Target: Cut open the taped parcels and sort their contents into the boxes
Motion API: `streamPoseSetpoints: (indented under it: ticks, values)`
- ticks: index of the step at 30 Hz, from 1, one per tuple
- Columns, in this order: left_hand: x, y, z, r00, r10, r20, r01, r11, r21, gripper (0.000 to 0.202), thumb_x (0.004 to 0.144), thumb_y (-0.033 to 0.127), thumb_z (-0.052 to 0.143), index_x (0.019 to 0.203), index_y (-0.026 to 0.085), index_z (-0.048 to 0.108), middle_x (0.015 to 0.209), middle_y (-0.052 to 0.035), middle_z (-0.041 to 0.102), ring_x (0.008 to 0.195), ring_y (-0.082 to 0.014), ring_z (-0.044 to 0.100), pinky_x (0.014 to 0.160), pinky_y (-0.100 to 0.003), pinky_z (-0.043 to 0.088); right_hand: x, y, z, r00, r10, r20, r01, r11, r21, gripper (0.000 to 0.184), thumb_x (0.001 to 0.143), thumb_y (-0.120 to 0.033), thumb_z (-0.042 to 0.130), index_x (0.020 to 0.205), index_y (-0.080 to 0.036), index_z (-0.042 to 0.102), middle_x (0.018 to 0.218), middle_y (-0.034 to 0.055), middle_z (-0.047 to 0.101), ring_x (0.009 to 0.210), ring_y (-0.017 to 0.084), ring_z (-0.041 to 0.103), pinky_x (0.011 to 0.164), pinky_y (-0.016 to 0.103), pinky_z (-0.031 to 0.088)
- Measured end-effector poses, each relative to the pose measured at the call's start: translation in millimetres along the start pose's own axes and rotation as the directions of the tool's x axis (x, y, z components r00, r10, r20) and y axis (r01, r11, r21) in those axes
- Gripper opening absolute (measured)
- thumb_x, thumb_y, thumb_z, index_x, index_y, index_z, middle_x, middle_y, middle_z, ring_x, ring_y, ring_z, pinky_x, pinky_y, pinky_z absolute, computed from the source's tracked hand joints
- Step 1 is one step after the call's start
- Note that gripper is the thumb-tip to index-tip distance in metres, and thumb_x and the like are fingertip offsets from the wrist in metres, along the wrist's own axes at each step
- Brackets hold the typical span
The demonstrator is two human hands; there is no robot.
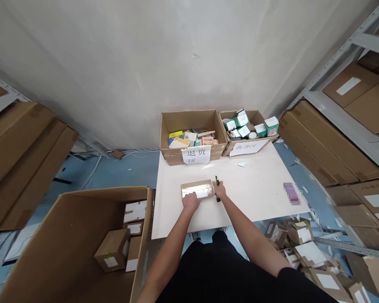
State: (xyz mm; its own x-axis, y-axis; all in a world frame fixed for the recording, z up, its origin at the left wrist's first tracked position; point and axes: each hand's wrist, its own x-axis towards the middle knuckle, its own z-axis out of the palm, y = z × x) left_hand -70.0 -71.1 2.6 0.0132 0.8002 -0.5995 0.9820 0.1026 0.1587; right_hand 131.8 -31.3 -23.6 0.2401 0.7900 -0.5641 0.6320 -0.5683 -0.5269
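Observation:
A small brown cardboard box (186,186) with clear tape and a white label lies on the white table (249,198) in front of me. My left hand (191,202) rests on the near side of the box, its fingers bent over the label; it presses the box against the table. In my right hand (220,190) is a black and yellow utility knife (217,182), gripped upright at the right end of the box. Whether its blade touches the cardboard is too small to tell.
Behind the small box stand two open cartons with handwritten signs, one with flat packs (179,142), the other with green-white boxes (271,125). A large carton (104,191) holding parcels stands left. Shelves (344,105) flank the right; discarded boxes (306,252) lie on the floor.

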Motion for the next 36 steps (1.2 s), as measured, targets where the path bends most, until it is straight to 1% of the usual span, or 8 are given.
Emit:
streamPoseSetpoints:
  ticks: [2,4,7,11,19,23,31,36]
  values:
    - [8.4,-3.4,-5.1,0.993,0.091,-0.075,-0.088,0.996,0.034,0.065,0.101,0.053,0.046,0.160,0.028,0.041,0.168,-0.0103,0.040,0.156,-0.0343,0.033,0.118,-0.048,0.041,-2.8,18.7,-0.7,1.000,-0.008,0.030,0.003,0.990,0.141,0.028,0.108,-0.048,0.029,0.106,-0.024,0.044,0.083,0.0008,0.069,0.065,0.016,0.071,0.063,0.023,0.051]
    - [16.0,-7.8,-1.4,0.983,0.157,-0.092,-0.151,0.986,0.068,0.066,0.103,0.050,0.043,0.166,0.034,0.028,0.177,-0.0013,0.018,0.163,-0.0321,0.012,0.127,-0.050,0.026,-7.3,36.0,0.6,0.996,-0.035,0.084,0.015,0.972,0.235,0.026,0.107,-0.047,0.034,0.099,-0.025,0.044,0.072,-0.0040,0.064,0.056,0.013,0.066,0.060,0.021,0.050]
    - [22.2,-12.9,13.2,0.981,0.178,-0.077,-0.171,0.981,0.090,0.067,0.105,0.048,0.038,0.168,0.039,0.016,0.178,0.0041,0.004,0.164,-0.0300,-0.002,0.131,-0.053,0.013,-8.7,49.3,1.7,0.986,-0.043,0.162,-0.003,0.962,0.273,0.032,0.104,-0.053,0.041,0.091,-0.024,0.046,0.063,-0.0061,0.059,0.049,0.013,0.060,0.053,0.020,0.048]
    - [23.0,-14.9,23.3,0.982,0.178,-0.070,-0.171,0.981,0.093,0.068,0.105,0.049,0.036,0.168,0.039,0.012,0.178,0.0043,0.001,0.164,-0.0302,-0.003,0.131,-0.053,0.012,3.5,41.9,0.4,0.977,-0.030,0.210,-0.026,0.966,0.257,0.042,0.105,-0.056,0.038,0.081,-0.023,0.048,0.052,-0.0065,0.051,0.040,0.012,0.053,0.048,0.021,0.044]
    - [22.6,-14.3,18.5,0.981,0.182,-0.065,-0.177,0.981,0.078,0.070,0.105,0.050,0.036,0.168,0.043,0.007,0.178,0.0041,0.003,0.163,-0.0309,-0.002,0.130,-0.058,0.016,21.5,18.7,-6.9,0.972,-0.036,0.231,-0.002,0.987,0.163,0.052,0.100,-0.070,0.047,0.077,-0.023,0.049,0.050,-0.0055,0.050,0.038,0.012,0.049,0.046,0.023,0.040]
    - [22.5,-14.5,19.3,0.979,0.187,-0.080,-0.182,0.981,0.068,0.069,0.105,0.049,0.036,0.168,0.043,0.008,0.178,0.0045,0.004,0.163,-0.0308,-0.003,0.130,-0.057,0.016,14.2,24.7,-11.0,0.967,-0.001,0.256,-0.022,0.996,0.089,0.054,0.097,-0.073,0.050,0.079,-0.023,0.051,0.052,-0.0049,0.052,0.038,0.012,0.048,0.047,0.024,0.041]
    - [23.0,-13.5,19.1,0.979,0.188,-0.081,-0.185,0.981,0.051,0.069,0.104,0.049,0.037,0.168,0.041,0.012,0.178,0.0043,0.004,0.163,-0.0299,-0.003,0.131,-0.055,0.013,-14.1,57.3,-3.0,0.959,-0.036,0.282,0.004,0.993,0.114,0.045,0.105,-0.059,0.043,0.079,-0.023,0.047,0.053,-0.0057,0.052,0.037,0.011,0.048,0.046,0.022,0.041]
    - [23.0,-13.6,22.0,0.979,0.184,-0.086,-0.179,0.982,0.063,0.068,0.105,0.049,0.037,0.168,0.042,0.011,0.178,0.0063,0.003,0.164,-0.0293,-0.003,0.131,-0.055,0.012,-20.1,56.6,-1.4,0.982,-0.010,0.187,-0.020,0.987,0.157,0.047,0.106,-0.060,0.038,0.078,-0.024,0.046,0.052,-0.0059,0.051,0.038,0.011,0.049,0.046,0.021,0.042]
